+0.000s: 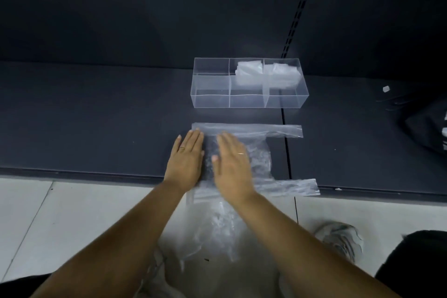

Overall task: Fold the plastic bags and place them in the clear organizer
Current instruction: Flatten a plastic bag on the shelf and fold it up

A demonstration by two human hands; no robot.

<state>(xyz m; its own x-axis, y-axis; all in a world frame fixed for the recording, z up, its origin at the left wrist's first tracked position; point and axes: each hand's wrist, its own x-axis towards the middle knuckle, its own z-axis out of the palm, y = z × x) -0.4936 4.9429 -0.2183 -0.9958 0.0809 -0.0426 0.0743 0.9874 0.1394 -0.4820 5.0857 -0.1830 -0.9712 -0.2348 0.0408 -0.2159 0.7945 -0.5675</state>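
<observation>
Both hands are lying flat, fingers straight and together, gripping nothing. The left hand [187, 155] and the right hand [232, 162] are pressing palm-down, side by side, on a clear plastic bag [261, 152]. Each hand is wearing a ring.

The bag is lying spread on a dark shelf [96, 116] at its front edge, with its two handle strips stretching to the right – one at the far side [278, 130], one at the near side [290, 187]. Its middle is looking crumpled beside the right hand.

Just beyond the bag, apart from it, a clear organizer [210, 97] is standing on the shelf. Folded bags [249, 75] are sitting in its middle and right sections; the left section is showing nothing inside.

Below the shelf edge, more loose plastic [217, 232] is lying between the forearms over a pale tiled floor [36, 213]. A shoe [338, 239] is showing at the right – blurred.
</observation>
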